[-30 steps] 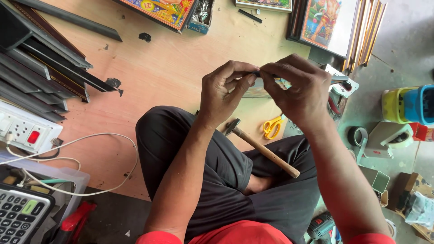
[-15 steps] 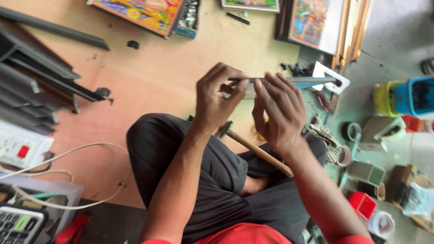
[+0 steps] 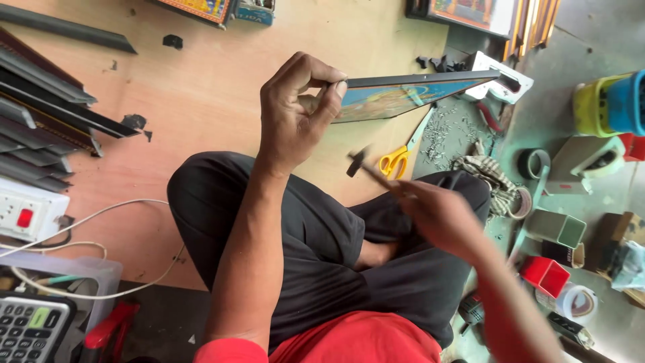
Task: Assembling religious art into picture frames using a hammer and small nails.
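**Frame held on edge, hammer lifted beside it**

Head view: The left hand pinches the near corner of a thin picture frame between thumb and fingertips, so the frame stands almost edge-on to the camera and its dark rim faces up. Held like this, the rim is open to a tool from below and from the side. The far corner of the frame, at 3 o'clock from the hand, rests in or against a white corner clamp, which seems to keep it steady.

The right hand is at 5 o'clock from the left hand, closed around the wooden handle of a hammer. The head points up toward the frame, but the hand is blurred, so I cannot tell how firm this grip is.

The frame has a narrow black moulding, and its face shows a bright picture in blue and orange, only partly visible because of the angle.

Yellow scissors lie on the plywood floor just below the frame, at 3 o'clock from the hammer head. A calculator sits far at 8 o'clock.
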